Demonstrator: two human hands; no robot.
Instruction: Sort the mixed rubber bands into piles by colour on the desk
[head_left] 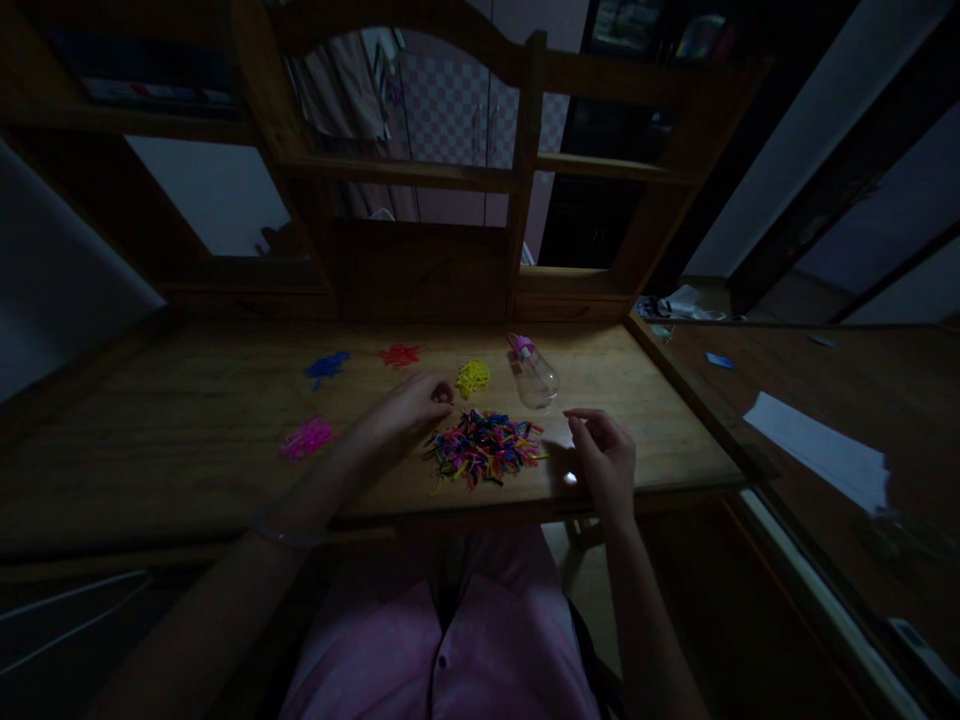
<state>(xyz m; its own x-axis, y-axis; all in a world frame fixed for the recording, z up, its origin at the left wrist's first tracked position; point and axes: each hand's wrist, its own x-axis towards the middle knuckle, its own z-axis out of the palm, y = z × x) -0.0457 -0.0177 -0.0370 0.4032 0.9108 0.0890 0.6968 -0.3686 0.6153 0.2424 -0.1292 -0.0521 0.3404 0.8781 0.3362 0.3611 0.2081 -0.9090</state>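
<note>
A mixed pile of small coloured bands [487,447], like rubber bands, lies near the front of the wooden table. My left hand [421,400] is just beyond the pile's left side, its fingers curled together. Whatever it may hold is hidden. To the right of the pile, my right hand [606,450] hovers with thumb and forefinger pinched; anything between the tips is too small to name. Single-colour heaps lie around: yellow bands [472,378] closest to my left fingers, red bands [399,355], blue bands [328,368] and pink bands [307,438].
Behind the mixed pile, a clear bottle [536,380] with a pink cap lies on its side. A wooden shelf unit [427,270] rises along the table's back. On the brown surface at right are white paper [821,450] and a small blue card [718,360]. The room is dim.
</note>
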